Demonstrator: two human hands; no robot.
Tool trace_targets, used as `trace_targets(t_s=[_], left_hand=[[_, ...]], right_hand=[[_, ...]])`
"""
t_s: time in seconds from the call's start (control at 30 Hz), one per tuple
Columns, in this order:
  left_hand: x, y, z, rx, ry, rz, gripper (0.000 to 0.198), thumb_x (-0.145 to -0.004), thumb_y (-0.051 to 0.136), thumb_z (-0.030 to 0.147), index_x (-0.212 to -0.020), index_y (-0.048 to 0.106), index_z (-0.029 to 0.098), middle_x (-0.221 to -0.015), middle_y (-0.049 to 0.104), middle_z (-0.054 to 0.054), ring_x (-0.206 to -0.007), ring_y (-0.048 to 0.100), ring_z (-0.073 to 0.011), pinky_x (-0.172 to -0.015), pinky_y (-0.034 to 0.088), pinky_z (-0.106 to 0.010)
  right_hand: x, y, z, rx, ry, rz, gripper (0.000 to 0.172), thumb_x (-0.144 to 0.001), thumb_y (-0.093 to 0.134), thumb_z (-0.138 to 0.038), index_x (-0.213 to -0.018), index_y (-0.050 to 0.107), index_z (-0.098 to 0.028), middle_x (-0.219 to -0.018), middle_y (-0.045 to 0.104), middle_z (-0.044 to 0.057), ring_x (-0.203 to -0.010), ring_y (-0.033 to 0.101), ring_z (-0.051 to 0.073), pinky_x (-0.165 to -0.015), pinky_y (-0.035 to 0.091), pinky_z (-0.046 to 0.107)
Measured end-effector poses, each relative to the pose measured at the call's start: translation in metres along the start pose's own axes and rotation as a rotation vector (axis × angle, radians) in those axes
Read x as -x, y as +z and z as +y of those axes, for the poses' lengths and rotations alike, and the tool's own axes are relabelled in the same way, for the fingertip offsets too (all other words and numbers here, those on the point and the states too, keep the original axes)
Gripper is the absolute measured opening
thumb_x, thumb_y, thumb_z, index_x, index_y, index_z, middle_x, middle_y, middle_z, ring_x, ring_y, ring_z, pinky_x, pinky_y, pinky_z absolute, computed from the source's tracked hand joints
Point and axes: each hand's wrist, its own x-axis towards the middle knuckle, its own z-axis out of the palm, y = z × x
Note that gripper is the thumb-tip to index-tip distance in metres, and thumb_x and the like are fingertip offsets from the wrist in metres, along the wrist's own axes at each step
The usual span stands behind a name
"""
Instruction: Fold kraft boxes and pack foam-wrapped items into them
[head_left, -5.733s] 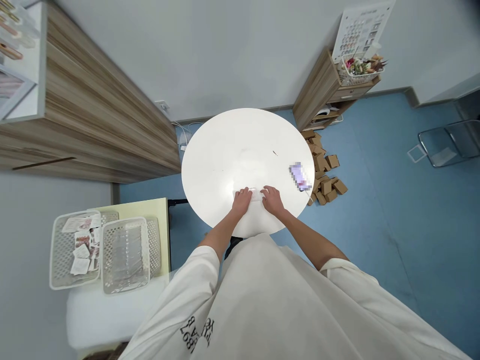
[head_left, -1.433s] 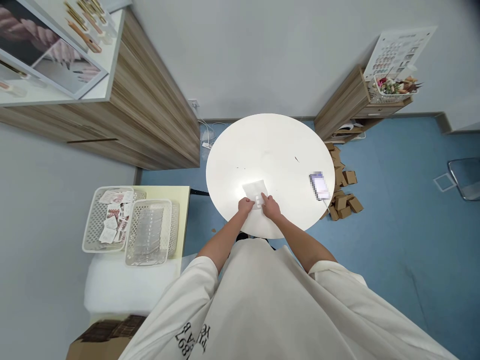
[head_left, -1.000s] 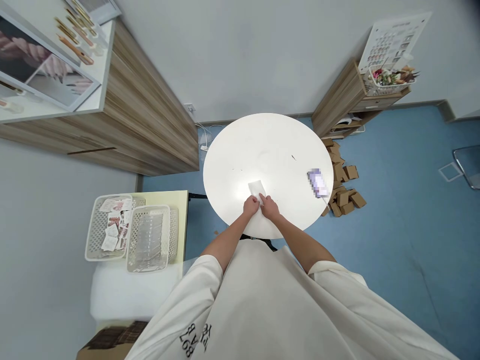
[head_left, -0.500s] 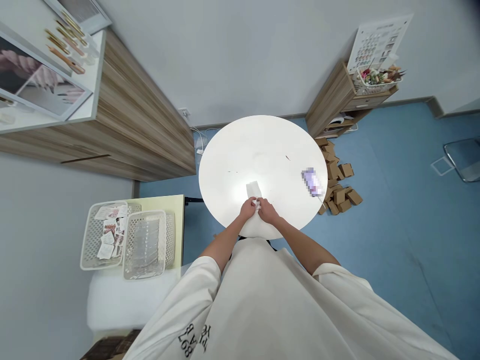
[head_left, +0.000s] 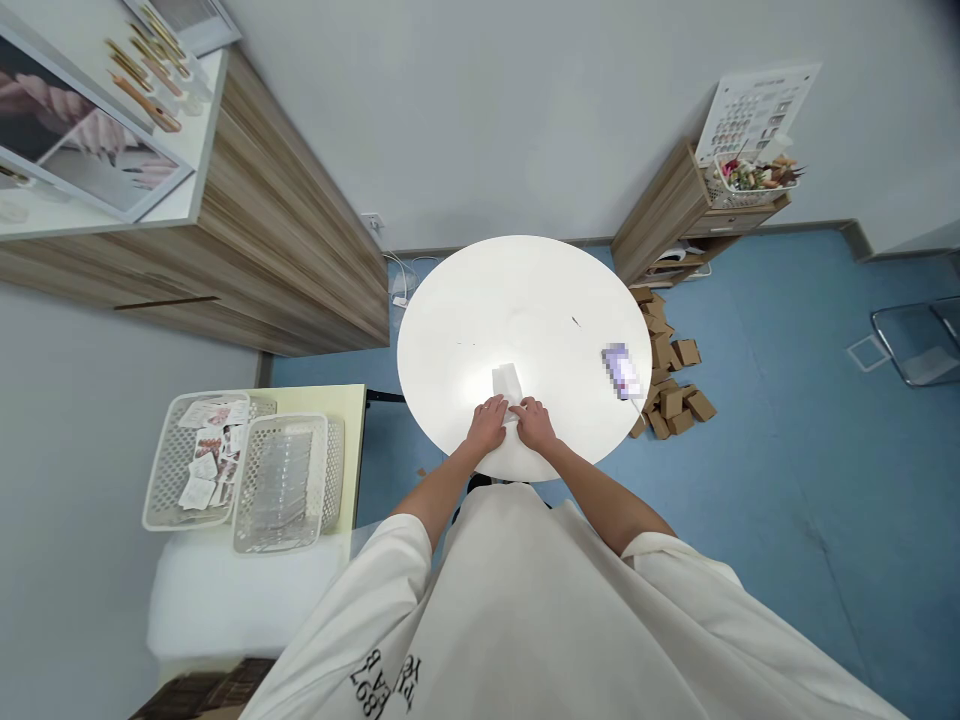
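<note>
A small white sheet (head_left: 507,379), thin like paper or plastic film, lies on the white oval table (head_left: 525,280) near its front edge. My left hand (head_left: 487,424) is at the sheet's near left side, fingers closed on its edge. Opposite it, my right hand (head_left: 535,424) grips the near right side, its thumb close to the left one. The fingers partly cover the near end of the sheet. What the fingertips do underneath is too small to tell.
A pixelated purple phone-like item (head_left: 621,371) with a cable lies at the table's right. Small brown cardboard boxes (head_left: 675,405) are heaped on the floor beside it. On the left, white baskets (head_left: 247,480) stand on a side table. A wooden cabinet (head_left: 300,200) rises at the back left.
My hands have gone from a raised pinch at the sheet's near end to lying lower and flatter over it, with the fingers reaching further forward. The camera view has shifted slightly.
</note>
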Motion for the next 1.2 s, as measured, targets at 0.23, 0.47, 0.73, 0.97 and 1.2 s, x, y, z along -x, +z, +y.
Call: trace_targets(t_s=[0.23, 0.47, 0.73, 0.97, 1.2], left_hand=[[-0.013, 0.008, 0.0, -0.122, 0.036, 0.029, 0.064, -0.086, 0.045, 0.008, -0.147, 0.033, 0.02, -0.16, 0.034, -0.014, -0.147, 0.03, -0.0298, -0.114, 0.027, -0.047], [-0.013, -0.006, 0.002, -0.08, -0.003, -0.057, 0.066, -0.079, 0.055, 0.014, -0.142, 0.037, 0.019, -0.142, 0.051, -0.014, -0.134, 0.044, -0.0286, -0.109, 0.028, -0.044], [0.006, -0.012, -0.002, 0.012, 0.009, -0.249, 0.056, -0.078, 0.061, 0.035, -0.132, 0.05, 0.025, -0.139, 0.052, -0.01, -0.131, 0.045, -0.0308, -0.109, 0.03, -0.046], [-0.019, -0.015, -0.01, 0.344, -0.217, -0.182, 0.04, -0.098, 0.033, 0.033, -0.131, 0.052, 0.023, -0.135, 0.058, -0.01, -0.124, 0.055, -0.0268, -0.105, 0.041, -0.044], [0.008, 0.003, -0.003, 0.476, -0.324, 0.134, 0.054, -0.097, 0.042, 0.028, -0.148, 0.029, 0.017, -0.152, 0.04, -0.017, -0.13, 0.051, -0.024, -0.103, 0.045, -0.037]], right_hand=[[-0.003, 0.0, -0.003, -0.021, -0.036, -0.079, 0.06, -0.086, 0.049, -0.011, -0.145, 0.047, -0.022, -0.164, 0.025, 0.008, -0.138, 0.033, 0.031, -0.1, 0.042, 0.043], [0.001, -0.002, 0.0, 0.061, -0.107, -0.081, 0.059, -0.082, 0.055, -0.011, -0.14, 0.049, -0.022, -0.16, 0.032, 0.008, -0.128, 0.039, 0.032, -0.098, 0.042, 0.043], [0.02, 0.001, -0.004, 0.135, -0.198, -0.104, 0.047, -0.087, 0.051, -0.011, -0.133, 0.054, -0.021, -0.134, 0.057, 0.011, -0.112, 0.05, 0.027, -0.093, 0.04, 0.039], [-0.016, -0.02, 0.0, -0.012, -0.061, -0.181, 0.034, -0.101, 0.045, -0.03, -0.132, 0.057, -0.022, -0.12, 0.062, 0.01, -0.102, 0.059, 0.023, -0.084, 0.045, 0.032], [-0.05, -0.019, -0.002, -0.07, 0.12, -0.093, 0.039, -0.1, 0.046, -0.031, -0.137, 0.051, -0.021, -0.119, 0.06, 0.014, -0.103, 0.061, 0.026, -0.086, 0.045, 0.033]])
